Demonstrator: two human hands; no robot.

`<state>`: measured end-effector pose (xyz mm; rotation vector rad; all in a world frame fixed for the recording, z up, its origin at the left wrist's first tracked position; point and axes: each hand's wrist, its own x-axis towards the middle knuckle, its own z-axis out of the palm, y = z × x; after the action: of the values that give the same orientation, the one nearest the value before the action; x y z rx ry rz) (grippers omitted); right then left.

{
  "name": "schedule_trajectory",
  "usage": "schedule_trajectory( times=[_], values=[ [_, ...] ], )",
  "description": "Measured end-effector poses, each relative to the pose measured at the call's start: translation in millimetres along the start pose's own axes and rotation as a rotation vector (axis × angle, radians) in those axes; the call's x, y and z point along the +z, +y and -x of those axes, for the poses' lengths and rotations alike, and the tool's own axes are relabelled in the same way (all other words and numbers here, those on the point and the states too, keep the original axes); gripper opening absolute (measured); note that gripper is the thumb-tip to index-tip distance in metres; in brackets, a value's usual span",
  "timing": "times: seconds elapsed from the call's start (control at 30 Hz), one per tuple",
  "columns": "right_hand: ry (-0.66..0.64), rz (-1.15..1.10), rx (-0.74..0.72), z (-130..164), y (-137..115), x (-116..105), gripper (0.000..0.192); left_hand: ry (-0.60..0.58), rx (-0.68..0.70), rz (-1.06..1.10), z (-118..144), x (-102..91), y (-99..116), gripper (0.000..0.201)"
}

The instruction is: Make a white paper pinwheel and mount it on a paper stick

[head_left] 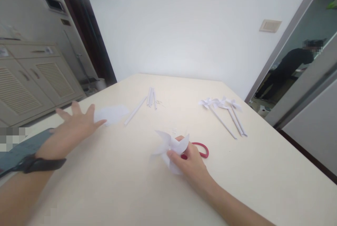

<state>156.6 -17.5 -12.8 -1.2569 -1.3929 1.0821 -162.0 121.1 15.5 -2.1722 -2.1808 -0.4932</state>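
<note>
Pinched between the thumb and fingers of my right hand (192, 161) is a white paper pinwheel (168, 147), its blades curled toward the middle. Scissors with red handles (204, 150) lie just behind that hand, their blades hidden. My left hand (79, 122) is spread over the table's left side, fingers apart, holding nothing. Beside its fingertips lies a pile of white paper (113, 113). One rolled paper stick (135, 111) rests to the right of that paper, near a bundle of several thinner sticks (151, 97).
Finished-looking pinwheels on sticks (221, 104) lie at the table's right. Small scraps (159, 102) sit by the bundle. The cream table (126, 191) meets a white wall (179, 26). A dark grey object (28, 147) is under my left forearm. Another person (292, 62) bends over beyond the doorway.
</note>
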Motion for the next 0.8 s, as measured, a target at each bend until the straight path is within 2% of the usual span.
schedule_trajectory(
  times=[0.07, 0.13, 0.27, 0.37, 0.5, 0.63, 0.8],
  values=[
    [-0.016, -0.004, -0.004, 1.9, -3.4, -1.3, 0.008, 0.144, 0.006, -0.128, -2.6, 1.7, 7.1, 0.069],
    [-0.03, -0.01, -0.011, 2.9, -4.9, -3.0, 0.008, 0.17, 0.065, -0.157, -7.5, 10.1, 16.0, 0.061],
    [-0.025, 0.0, -0.008, 1.0, -1.1, -3.9, 0.009, 0.063, 0.306, -0.147, -14.2, 39.7, 33.9, 0.054],
    [-0.013, 0.008, -0.017, -1.7, 3.2, -2.0, 0.008, -0.033, 0.391, -0.107, -13.1, 56.6, 40.8, 0.048],
    [-0.005, 0.009, -0.01, -3.1, 5.1, 0.3, 0.008, -0.077, 0.349, -0.043, -14.6, 59.7, 37.4, 0.04],
    [-0.006, 0.012, 0.004, -2.6, 3.9, 0.7, 0.006, -0.104, 0.245, 0.036, -24.6, 55.9, 26.5, 0.045],
    [-0.01, 0.019, 0.011, -2.5, 2.7, 1.1, 0.007, -0.178, 0.176, 0.098, -33.2, 55.3, 16.3, 0.032]
  ],
)
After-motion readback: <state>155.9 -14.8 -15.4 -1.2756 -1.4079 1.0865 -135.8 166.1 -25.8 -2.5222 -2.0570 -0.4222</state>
